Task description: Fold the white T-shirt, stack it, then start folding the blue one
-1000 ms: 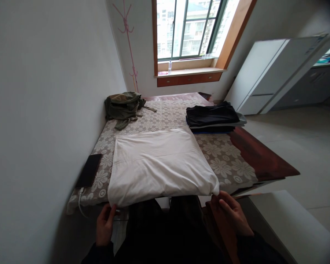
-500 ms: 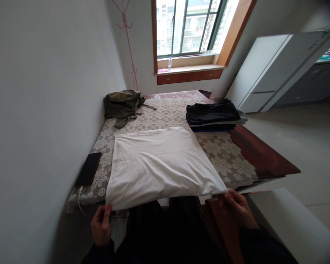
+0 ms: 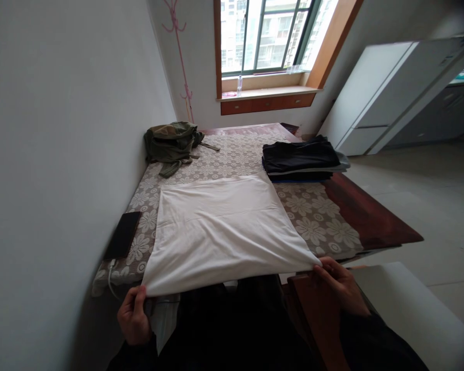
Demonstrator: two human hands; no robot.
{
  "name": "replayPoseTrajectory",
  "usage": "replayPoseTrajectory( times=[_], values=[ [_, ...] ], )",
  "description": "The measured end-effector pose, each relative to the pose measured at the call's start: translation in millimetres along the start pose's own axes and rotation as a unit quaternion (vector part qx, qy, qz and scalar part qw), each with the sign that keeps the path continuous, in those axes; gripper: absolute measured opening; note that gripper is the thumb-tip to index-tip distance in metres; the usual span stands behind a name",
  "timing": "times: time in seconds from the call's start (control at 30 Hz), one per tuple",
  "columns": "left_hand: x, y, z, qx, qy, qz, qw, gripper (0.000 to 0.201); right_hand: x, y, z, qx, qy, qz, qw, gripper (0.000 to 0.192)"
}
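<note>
A white piece of cloth [image 3: 224,232], perhaps a folded garment, lies spread over the near part of the table. My left hand [image 3: 134,314] pinches its near left corner between thumb and fingers, just past the table's front edge. At the near right corner, my right hand [image 3: 340,283] has the cloth pinched in the same way. The near edge is stretched between both hands and hangs slightly off the table, with creases running across the fabric. Its far edge rests flat on the patterned tablecloth [image 3: 232,157].
A stack of dark folded clothes [image 3: 301,158] sits at the right rear. A green backpack [image 3: 172,144] rests at the left rear, against the wall. On the left edge a black phone [image 3: 122,236] has a white cable [image 3: 110,278] plugged in. A white refrigerator [image 3: 386,93] stands beyond.
My left hand has moved left and my right hand slightly right, both still gripping the corners. The near edge of the white cloth is pulled wider and tauter.
</note>
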State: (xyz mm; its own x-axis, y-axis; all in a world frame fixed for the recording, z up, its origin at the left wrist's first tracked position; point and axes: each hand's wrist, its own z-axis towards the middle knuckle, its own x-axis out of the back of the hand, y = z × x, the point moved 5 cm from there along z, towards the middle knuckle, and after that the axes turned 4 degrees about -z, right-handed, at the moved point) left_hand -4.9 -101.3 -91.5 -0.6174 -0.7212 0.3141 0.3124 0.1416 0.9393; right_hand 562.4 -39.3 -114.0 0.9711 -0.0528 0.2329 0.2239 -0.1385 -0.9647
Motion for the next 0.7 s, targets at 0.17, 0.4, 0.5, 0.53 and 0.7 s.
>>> replayPoseTrajectory(
  times=[0.17,0.4,0.5,0.53,0.7],
  values=[
    [1.0,1,-1,0.007,0.045,-0.002,0.999,0.035,3,0,-1,-0.004,0.020,-0.041,0.999,0.041],
    [7.8,2,5,0.039,0.087,-0.006,0.995,0.036,1,13,-3,-0.033,0.022,0.068,0.997,0.039],
    [6.9,-6,4,0.060,0.101,-0.037,0.992,0.036,-6,17,-3,-0.051,0.031,0.155,0.986,0.037],
    [3.6,-10,2,0.079,0.104,-0.068,0.989,0.036,-10,19,-3,-0.058,0.037,0.183,0.981,0.036],
    [-43.1,-30,-26,0.206,0.044,-0.347,0.914,0.031,-34,36,-4,-0.095,0.099,0.290,0.947,0.042]
  ],
)
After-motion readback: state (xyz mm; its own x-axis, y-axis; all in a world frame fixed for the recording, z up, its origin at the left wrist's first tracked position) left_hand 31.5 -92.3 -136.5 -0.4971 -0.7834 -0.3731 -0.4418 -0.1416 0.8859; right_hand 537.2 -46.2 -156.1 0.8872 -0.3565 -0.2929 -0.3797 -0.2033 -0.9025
